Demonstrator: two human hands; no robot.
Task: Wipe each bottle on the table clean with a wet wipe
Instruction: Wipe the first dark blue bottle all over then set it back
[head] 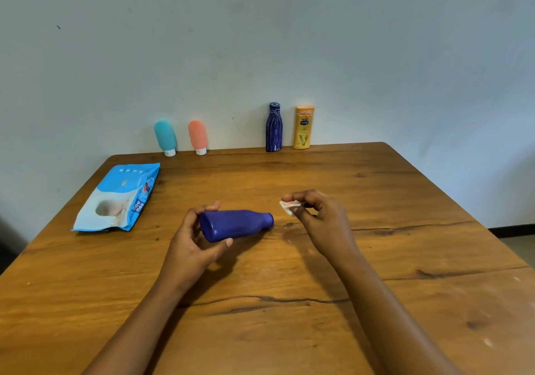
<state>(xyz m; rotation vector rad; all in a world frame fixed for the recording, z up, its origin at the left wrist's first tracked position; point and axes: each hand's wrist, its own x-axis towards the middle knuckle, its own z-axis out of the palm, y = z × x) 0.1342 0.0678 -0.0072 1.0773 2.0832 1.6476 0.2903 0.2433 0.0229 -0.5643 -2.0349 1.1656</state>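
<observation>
Head view: the left hand (193, 244) curls thumb and fingers round the base end of a blue bottle (236, 225), held on its side at the centre of the table (376, 302), neck toward three o'clock. The right hand (321, 219) pinches a small crumpled wipe (287, 207) between thumb and fingertips, near the neck at its one o'clock, not touching. A wipe pack (118, 198) lies at ten o'clock; a teal tube (165, 137), pink tube (198, 137), patterned bottle (274, 127) and yellow bottle (303, 127) stand along the far edge at twelve.

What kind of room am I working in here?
Probably a home room: a worn wooden table against a bare pale wall, a yellow lotion bottle, a blue wet-wipe pack.
</observation>
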